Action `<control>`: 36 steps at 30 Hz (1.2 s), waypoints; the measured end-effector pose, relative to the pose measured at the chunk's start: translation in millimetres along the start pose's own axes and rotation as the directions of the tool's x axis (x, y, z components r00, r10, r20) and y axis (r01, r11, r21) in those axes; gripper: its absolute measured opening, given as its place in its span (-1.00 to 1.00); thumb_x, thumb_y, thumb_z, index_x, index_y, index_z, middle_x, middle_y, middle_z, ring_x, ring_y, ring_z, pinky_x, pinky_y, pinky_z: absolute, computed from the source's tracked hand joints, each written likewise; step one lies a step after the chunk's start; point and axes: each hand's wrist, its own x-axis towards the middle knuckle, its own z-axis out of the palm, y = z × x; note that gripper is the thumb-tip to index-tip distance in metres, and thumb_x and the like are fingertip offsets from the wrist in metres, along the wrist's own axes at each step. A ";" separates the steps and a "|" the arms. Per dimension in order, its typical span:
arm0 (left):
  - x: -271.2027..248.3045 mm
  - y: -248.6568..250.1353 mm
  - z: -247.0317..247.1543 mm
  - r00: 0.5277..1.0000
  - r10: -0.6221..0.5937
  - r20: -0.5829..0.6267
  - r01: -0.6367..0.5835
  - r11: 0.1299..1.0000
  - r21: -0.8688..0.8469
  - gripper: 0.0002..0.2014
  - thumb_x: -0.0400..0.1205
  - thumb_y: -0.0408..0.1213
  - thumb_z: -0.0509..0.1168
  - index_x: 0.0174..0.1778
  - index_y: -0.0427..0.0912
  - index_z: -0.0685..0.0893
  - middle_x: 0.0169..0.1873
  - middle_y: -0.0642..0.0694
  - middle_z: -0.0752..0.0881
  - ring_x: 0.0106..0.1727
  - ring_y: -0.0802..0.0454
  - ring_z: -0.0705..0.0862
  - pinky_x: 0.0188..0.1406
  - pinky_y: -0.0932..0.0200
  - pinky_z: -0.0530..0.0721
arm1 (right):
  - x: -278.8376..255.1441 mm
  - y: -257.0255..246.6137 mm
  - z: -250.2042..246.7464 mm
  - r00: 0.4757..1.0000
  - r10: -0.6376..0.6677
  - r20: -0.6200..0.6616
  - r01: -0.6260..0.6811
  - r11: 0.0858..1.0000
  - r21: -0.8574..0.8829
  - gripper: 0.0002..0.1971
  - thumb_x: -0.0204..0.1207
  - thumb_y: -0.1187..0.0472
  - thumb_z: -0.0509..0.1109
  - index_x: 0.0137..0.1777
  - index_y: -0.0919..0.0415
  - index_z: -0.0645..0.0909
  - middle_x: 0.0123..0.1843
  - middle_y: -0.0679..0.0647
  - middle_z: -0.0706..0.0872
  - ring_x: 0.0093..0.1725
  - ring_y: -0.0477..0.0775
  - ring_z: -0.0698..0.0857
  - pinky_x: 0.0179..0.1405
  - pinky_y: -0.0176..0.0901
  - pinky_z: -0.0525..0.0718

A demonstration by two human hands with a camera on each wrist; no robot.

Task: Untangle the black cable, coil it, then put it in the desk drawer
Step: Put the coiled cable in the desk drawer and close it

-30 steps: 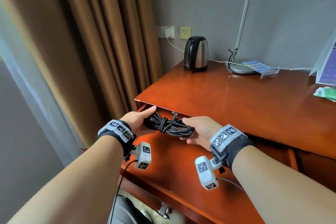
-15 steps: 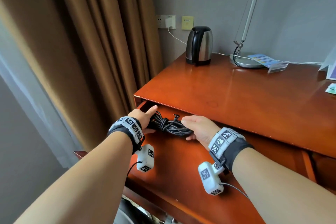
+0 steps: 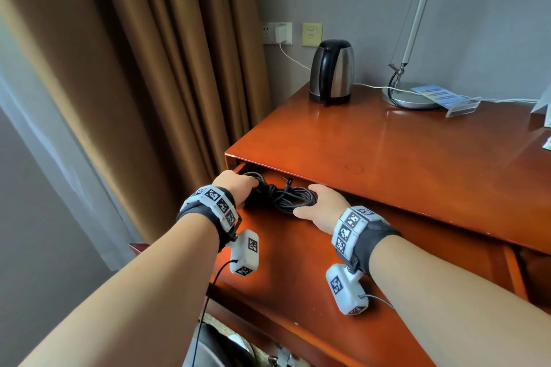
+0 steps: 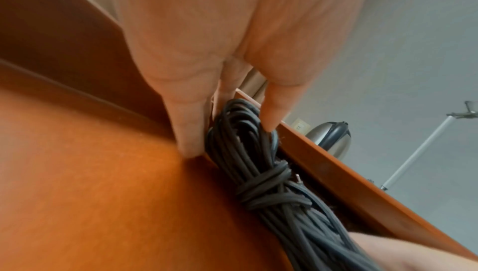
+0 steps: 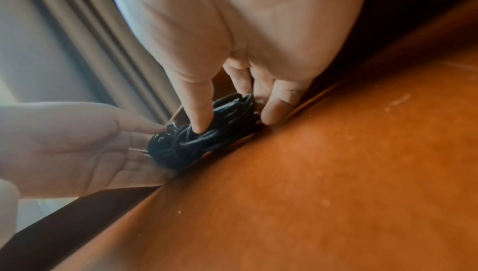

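Only head cam shows cable [image 3: 283, 197] plug; hands' [image 3: 235, 188] grip seems loose.

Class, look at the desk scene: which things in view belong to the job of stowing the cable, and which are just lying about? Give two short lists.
Part of the job:
black cable, coiled and tied
desk drawer, pulled open
left hand and right hand, both holding the coil

Just lying about:
kettle
desk lamp
leaflet stand
white charger in the wall socket
curtain

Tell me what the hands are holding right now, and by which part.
The coiled black cable: left hand at its left end, right hand at its right end, fingers on both sides.
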 end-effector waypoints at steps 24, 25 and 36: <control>7.5 0.9 -7.3 0.990 0.075 0.122 -0.061 0.991 -0.115 -0.59 0.37 0.00 0.51 0.15 0.06 0.76 0.07 -0.14 0.83 0.14 -0.18 0.84 0.28 -0.13 0.79 | -13.4 -25.0 -11.4 0.900 0.371 0.230 -0.410 0.538 0.737 -0.67 0.67 0.46 0.26 0.40 0.32 0.41 0.18 0.32 0.66 0.16 0.32 0.78 0.13 0.15 0.81; 6.7 1.2 -8.1 0.988 0.081 0.128 -0.065 0.991 -0.120 -0.71 0.43 -0.01 0.51 0.04 0.05 0.76 0.06 -0.16 0.82 0.13 -0.22 0.84 0.26 -0.16 0.80 | -14.4 -25.1 -11.7 0.899 0.374 0.229 -0.412 0.542 0.733 -0.63 0.67 0.45 0.27 0.46 0.35 0.41 0.21 0.32 0.66 0.16 0.32 0.78 0.10 0.14 0.82; -27.9 9.0 -53.0 0.985 -0.024 0.170 0.047 0.990 -0.133 -0.73 0.70 -0.09 0.44 -0.13 -0.22 0.62 -0.05 -0.17 0.72 -0.14 -0.15 0.75 0.15 -0.05 0.76 | -37.0 -49.9 -33.9 0.891 0.341 0.299 -0.453 0.703 0.548 -0.37 0.67 0.22 0.43 0.68 0.29 0.29 0.38 0.35 0.66 0.10 0.29 0.78 0.07 0.13 0.83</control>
